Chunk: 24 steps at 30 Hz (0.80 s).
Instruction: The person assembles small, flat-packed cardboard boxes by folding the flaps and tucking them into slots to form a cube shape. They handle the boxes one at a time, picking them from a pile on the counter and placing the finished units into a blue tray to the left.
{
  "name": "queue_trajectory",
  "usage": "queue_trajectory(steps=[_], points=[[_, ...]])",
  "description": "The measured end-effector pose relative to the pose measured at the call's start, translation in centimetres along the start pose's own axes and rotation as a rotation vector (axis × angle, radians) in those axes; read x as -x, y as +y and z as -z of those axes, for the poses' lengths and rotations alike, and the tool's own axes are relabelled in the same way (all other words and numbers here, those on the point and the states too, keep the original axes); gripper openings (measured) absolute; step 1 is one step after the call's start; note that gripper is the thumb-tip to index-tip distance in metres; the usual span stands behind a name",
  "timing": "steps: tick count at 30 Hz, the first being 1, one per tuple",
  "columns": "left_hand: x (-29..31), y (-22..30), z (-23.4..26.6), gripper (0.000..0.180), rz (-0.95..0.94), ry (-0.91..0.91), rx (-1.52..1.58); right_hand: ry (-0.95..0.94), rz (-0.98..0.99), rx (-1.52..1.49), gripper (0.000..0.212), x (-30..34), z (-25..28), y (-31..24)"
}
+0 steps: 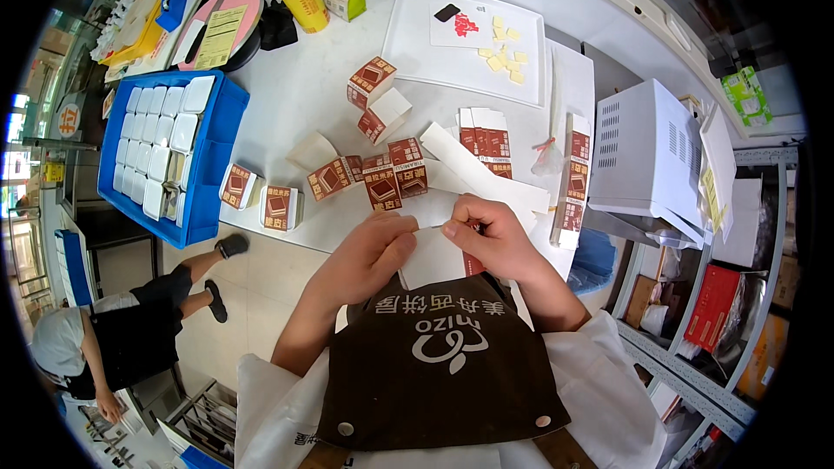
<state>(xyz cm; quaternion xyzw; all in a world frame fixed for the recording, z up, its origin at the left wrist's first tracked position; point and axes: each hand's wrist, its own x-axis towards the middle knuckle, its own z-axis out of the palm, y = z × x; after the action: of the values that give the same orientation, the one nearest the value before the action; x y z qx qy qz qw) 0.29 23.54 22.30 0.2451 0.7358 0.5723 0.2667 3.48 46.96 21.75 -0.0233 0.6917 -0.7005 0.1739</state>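
Close to my apron at the table's front edge, a small carton (429, 262), white with a red-brown side, is held between both hands. My left hand (375, 247) pinches its upper edge from the left. On the right, the thumb and fingers of my right hand (493, 233) grip the same edge; its lower part is hidden by the apron. Just beyond my hands several folded brown-and-white cartons (382, 182) stand in a cluster, some with white flaps raised. Two more, a carton (281, 208) and its neighbour (236, 186), stand to the left.
A blue crate (228, 122) of white-lidded tubs stands at the left. Flat cartons (486, 135) and a long carton stack (571, 182) lie to the right, before a white appliance (647, 152). Farther back is a white tray (417, 43). Another person (130, 321) is at lower left.
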Motion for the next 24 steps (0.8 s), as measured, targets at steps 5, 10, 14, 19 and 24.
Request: queue_trajectory(steps=[5,10,14,19,24], points=[[-0.5,-0.3,0.2,0.019,-0.058,-0.101,0.053,-0.104,-0.029,-0.102,0.02,-0.1,0.1,0.3],[-0.9,0.5,0.3,0.029,-0.037,-0.03,-0.101,-0.019,-0.042,-0.16,0.022,-0.3,0.3,1.6],[-1.1,2.6,-0.1,0.061,-0.076,0.031,-0.316,0.012,-0.083,-0.127,0.025,-0.6,0.6,1.0],[-1.3,2.5,0.0,0.076,-0.163,0.066,-0.412,-0.014,-0.096,-0.169,0.032,-0.6,0.8,1.0],[-1.2,2.2,-0.3,0.073,-0.206,0.154,-0.359,0.072,-0.028,-0.385,0.036,-0.7,0.7,2.6]])
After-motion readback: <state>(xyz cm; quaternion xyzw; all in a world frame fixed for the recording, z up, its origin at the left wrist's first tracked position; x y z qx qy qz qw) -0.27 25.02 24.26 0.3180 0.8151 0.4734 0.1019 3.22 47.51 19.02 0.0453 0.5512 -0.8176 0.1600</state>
